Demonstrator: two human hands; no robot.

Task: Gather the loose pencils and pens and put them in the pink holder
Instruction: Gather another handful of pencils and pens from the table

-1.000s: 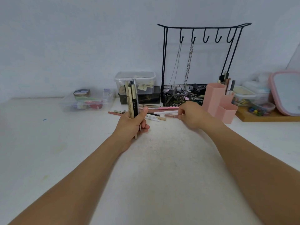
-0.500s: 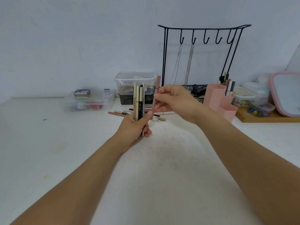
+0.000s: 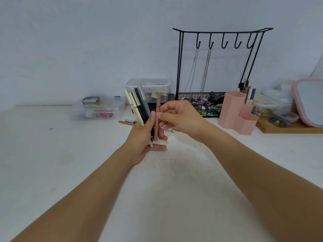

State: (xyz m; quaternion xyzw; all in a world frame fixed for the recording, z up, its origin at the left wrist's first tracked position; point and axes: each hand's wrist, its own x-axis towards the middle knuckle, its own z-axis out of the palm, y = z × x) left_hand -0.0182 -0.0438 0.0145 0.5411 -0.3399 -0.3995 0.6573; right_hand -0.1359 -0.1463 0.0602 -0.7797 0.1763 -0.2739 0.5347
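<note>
Your left hand (image 3: 143, 137) was closed around a bundle of pens and pencils (image 3: 138, 107), slim straight sticks in cream, olive, glossy black and clear plastic, fanned upward and tilted a little to the left. Your right hand (image 3: 178, 116) pinched a matte dusty-pink pencil (image 3: 158, 117) between thumb and forefinger, holding it nearly upright with its lower end resting against your left fingers, just beside the bundle. A thin dark ring circled that pencil near its upper part.

Behind your hands a few loose pencils (image 3: 127, 122) lay flat on the white, faintly speckled table (image 3: 166, 189), partly hidden by your fingers.

The pink holder (image 3: 236, 112) stood to the right, well apart from your hands: smooth plastic, built of hexagonal cells at stepped heights, with several pens (image 3: 249, 95) upright in a rear cell.

Beside it rose a black wire rack (image 3: 222, 32) with curved hooks, two fine chains (image 3: 206, 70) hanging over its mesh basket. Clear lidded plastic boxes (image 3: 97, 110) sat along the wall, their contents blurred.
</note>
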